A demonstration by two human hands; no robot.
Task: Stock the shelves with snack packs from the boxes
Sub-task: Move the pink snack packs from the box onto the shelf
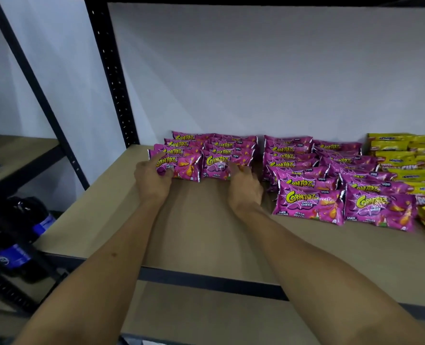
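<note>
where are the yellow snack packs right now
In the head view the yellow snack packs lie at the far right of the shelf, right beside the purple Corntoz packs, running back to the wall.

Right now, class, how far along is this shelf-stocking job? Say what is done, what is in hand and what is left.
Done: purple packs stand in rows at the right, with yellow packs beyond them. In hand: the left hand and right hand each grip the front pack of two shorter purple rows. Left: bare shelf board in front of those rows remains unfilled.
</note>
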